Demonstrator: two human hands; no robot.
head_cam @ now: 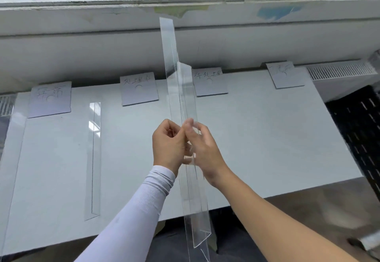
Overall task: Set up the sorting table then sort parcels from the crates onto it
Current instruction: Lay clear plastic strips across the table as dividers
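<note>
1. The left hand is curling its fingers round the near-middle of a clear plastic divider strip, and the right hand is pinching the same strip just beside it, thumb and fingers on its right face; both hands are sharing the grip, so neither is nearer.
2. The strip's long axis is running away from the hands toward the wall, its far end raised above the worktop and its near end hanging past the front edge, below the wrists.
3. Left of the hands, a second clear strip is already lying flat on the worktop, pointing the same front-to-back way.
4. Beyond the hands, four grey label cards are sitting along the back edge; the held strip is lining up with the gap between the middle two.
5. Nothing seems to be blocking that lane; likely it needs lowering flat.
6. Far right, a black slotted crate is standing beside the worktop.
</note>
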